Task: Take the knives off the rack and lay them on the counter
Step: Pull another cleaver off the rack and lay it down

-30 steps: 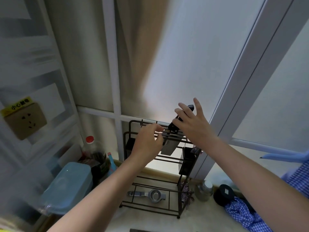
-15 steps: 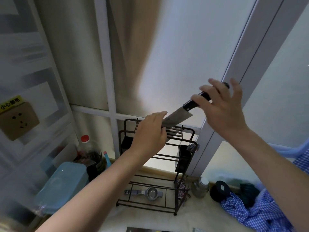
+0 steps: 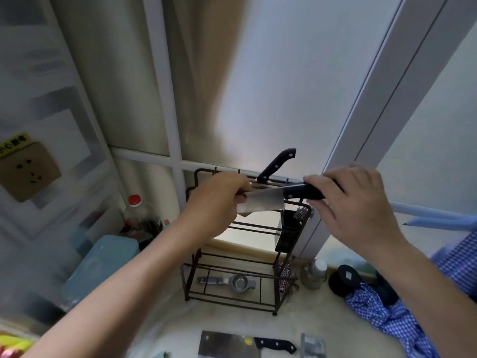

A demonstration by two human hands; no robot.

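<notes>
A dark wire rack (image 3: 192,275) stands on the counter (image 3: 232,316) against the window. I hold a black-handled knife (image 3: 268,201) level in front of the rack's top. My right hand (image 3: 351,202) grips its handle and my left hand (image 3: 214,202) pinches the tip end of the blade. Behind it, another knife with a black riveted handle (image 3: 277,164) still sticks up from the rack's top slot. A cleaver (image 3: 227,344) with a black handle lies on the counter at the bottom edge, with a second blade (image 3: 313,346) beside it.
A metal squeezer (image 3: 232,281) lies on the rack's bottom shelf. A red-capped bottle (image 3: 135,210) and a blue lidded box (image 3: 103,264) stand left of the rack. A small jar (image 3: 313,275), a black round object (image 3: 346,279) and blue checked cloth (image 3: 387,316) lie to the right.
The knife came up out of the rack, then swung down from a tilted pose to level in front of the rack. The view dropped, showing the cleaver on the counter.
</notes>
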